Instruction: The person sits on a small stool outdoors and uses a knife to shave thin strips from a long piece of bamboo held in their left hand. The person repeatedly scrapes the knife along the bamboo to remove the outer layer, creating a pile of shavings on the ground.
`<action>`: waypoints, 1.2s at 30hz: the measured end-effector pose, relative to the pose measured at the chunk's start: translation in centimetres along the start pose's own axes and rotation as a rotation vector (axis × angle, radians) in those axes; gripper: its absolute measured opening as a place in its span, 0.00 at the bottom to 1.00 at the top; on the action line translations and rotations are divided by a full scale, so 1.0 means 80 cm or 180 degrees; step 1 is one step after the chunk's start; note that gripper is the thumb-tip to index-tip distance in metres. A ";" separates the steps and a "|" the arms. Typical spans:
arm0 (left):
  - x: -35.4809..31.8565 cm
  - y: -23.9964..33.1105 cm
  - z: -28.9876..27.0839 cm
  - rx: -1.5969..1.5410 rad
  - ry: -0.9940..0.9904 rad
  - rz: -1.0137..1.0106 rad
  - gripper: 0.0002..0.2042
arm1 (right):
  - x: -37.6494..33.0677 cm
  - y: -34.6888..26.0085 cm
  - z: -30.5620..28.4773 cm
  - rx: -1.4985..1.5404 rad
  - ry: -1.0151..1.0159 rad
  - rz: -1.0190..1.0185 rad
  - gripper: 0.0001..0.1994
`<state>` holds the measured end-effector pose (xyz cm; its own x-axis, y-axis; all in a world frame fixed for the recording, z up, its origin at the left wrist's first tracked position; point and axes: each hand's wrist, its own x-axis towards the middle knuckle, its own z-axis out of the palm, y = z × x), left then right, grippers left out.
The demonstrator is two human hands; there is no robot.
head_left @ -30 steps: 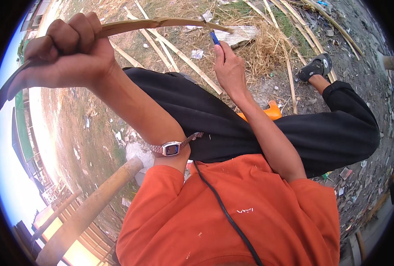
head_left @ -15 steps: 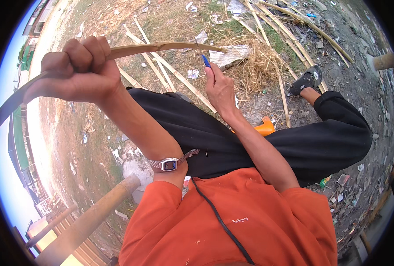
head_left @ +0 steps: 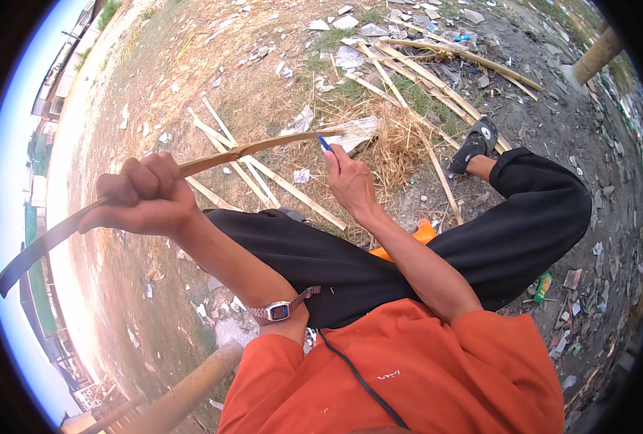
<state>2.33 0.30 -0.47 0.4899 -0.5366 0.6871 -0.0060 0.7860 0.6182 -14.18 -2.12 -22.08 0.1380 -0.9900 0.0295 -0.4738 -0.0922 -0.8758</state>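
Note:
My left hand [head_left: 144, 199] is closed in a fist around a long thin bamboo strip [head_left: 242, 150] that bends from the lower left up to the right. My right hand [head_left: 349, 181] holds a small blue-handled tool [head_left: 324, 142] against the strip near its far end. I sit with legs in black trousers [head_left: 422, 253] crossed, wearing an orange shirt [head_left: 408, 369] and a wristwatch [head_left: 278, 311] on the left arm. A black sandal [head_left: 473, 145] is on my foot.
Several split bamboo poles [head_left: 437, 79] and a heap of dry straw [head_left: 393, 145] lie on the dirt ahead, among scattered litter. An orange object [head_left: 415, 235] shows under my leg. A thick pole [head_left: 184, 394] lies at the lower left, another post [head_left: 596, 54] at upper right.
The view has tilted down, so the strip and both hands sit lower in the picture. My right hand with the blue tool stays at the strip's far end.

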 end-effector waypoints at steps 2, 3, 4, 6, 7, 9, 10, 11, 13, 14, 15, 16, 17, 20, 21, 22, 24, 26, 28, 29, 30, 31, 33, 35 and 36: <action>-0.002 -0.001 0.006 -0.0038 -0.0124 -0.0007 0.29 | -0.008 -0.009 0.003 0.0224 0.0099 -0.0352 0.16; -0.003 -0.003 0.009 -0.0157 -0.0233 -0.0015 0.29 | -0.005 0.011 0.010 -0.0070 0.0057 -0.0080 0.15; -0.004 -0.005 0.012 -0.0283 -0.0347 -0.0037 0.29 | -0.001 0.039 0.020 -0.0365 0.0021 0.0210 0.15; -0.002 -0.005 0.010 -0.0234 -0.0397 0.0015 0.29 | 0.004 0.035 0.010 -0.0553 -0.0128 0.0424 0.15; -0.003 -0.001 0.009 -0.0075 -0.0323 0.0048 0.29 | 0.013 0.030 0.011 -0.0378 -0.0141 0.0357 0.15; -0.004 -0.002 0.001 -0.0349 -0.0393 -0.0056 0.28 | 0.012 -0.003 0.000 -0.0088 -0.0265 0.0294 0.15; -0.006 -0.002 0.002 -0.0383 -0.0453 -0.0077 0.28 | 0.004 0.003 0.012 0.0021 0.0066 -0.0153 0.15; -0.002 -0.003 0.007 -0.0428 -0.0543 -0.0039 0.29 | 0.014 0.010 0.015 -0.0125 -0.0027 0.0044 0.15; -0.005 -0.007 0.007 -0.0693 -0.0724 -0.0067 0.29 | 0.015 0.038 0.026 -0.0410 -0.0275 0.0533 0.16; -0.006 -0.008 0.008 -0.0790 -0.0782 -0.0085 0.28 | 0.022 0.076 0.025 -0.0741 -0.0176 0.0765 0.17; -0.002 -0.006 0.006 -0.0866 -0.0862 -0.0071 0.28 | 0.026 0.085 0.020 -0.0756 -0.0333 0.0816 0.17; -0.004 -0.003 0.009 -0.0648 -0.0712 0.0004 0.28 | 0.033 0.089 0.014 -0.0779 -0.0470 0.0857 0.17; -0.010 -0.003 0.009 -0.0688 -0.0689 -0.0029 0.28 | 0.031 0.089 0.007 -0.0851 -0.0662 0.0941 0.17; -0.005 -0.006 0.016 -0.0777 -0.0742 -0.0053 0.29 | 0.030 0.060 0.025 -0.0516 -0.0080 0.0217 0.14; -0.006 -0.005 0.016 -0.0743 -0.0712 -0.0059 0.29 | 0.029 0.052 0.028 -0.0371 0.0020 -0.0047 0.14; -0.007 -0.004 0.016 -0.0706 -0.0683 -0.0066 0.29 | 0.026 0.061 0.041 -0.0107 0.0207 -0.0187 0.12; -0.007 -0.007 0.022 -0.0966 -0.0839 -0.0150 0.29 | 0.032 0.166 0.046 -0.0779 0.0165 0.0553 0.13; -0.004 -0.009 0.014 -0.1217 -0.1066 -0.0119 0.28 | 0.047 0.173 0.053 -0.1274 0.0038 0.0802 0.13; -0.006 -0.001 0.009 -0.0786 -0.0840 -0.0073 0.28 | 0.035 0.136 0.042 -0.1802 -0.0310 0.0601 0.13; -0.010 -0.002 0.018 -0.0640 -0.0599 -0.0121 0.28 | 0.021 0.152 0.036 -0.2446 -0.0270 0.0168 0.13; -0.007 -0.002 0.028 -0.0589 -0.0323 -0.0164 0.28 | 0.036 0.159 0.034 -0.3028 -0.0099 -0.0331 0.14; -0.006 -0.004 0.036 -0.0477 -0.0203 -0.0105 0.28 | 0.053 0.168 0.028 -0.3607 0.0078 -0.0830 0.15; -0.009 -0.004 0.034 -0.0142 0.0041 -0.0075 0.28 | 0.077 0.172 0.005 -0.4059 0.0010 -0.1377 0.18; -0.011 -0.003 0.037 0.0040 0.0155 -0.0041 0.28 | 0.098 0.158 -0.028 -0.3913 -0.0091 -0.1268 0.16; -0.010 -0.003 0.038 0.0135 0.0213 -0.0002 0.28 | 0.097 0.140 -0.041 -0.3337 -0.0082 -0.0679 0.14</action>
<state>-0.72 -0.38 0.02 0.5471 -0.5142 0.6606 -0.0419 0.7713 0.6351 -21.24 -11.22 -30.11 0.3188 -0.9412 0.1122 -0.9471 -0.3211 -0.0022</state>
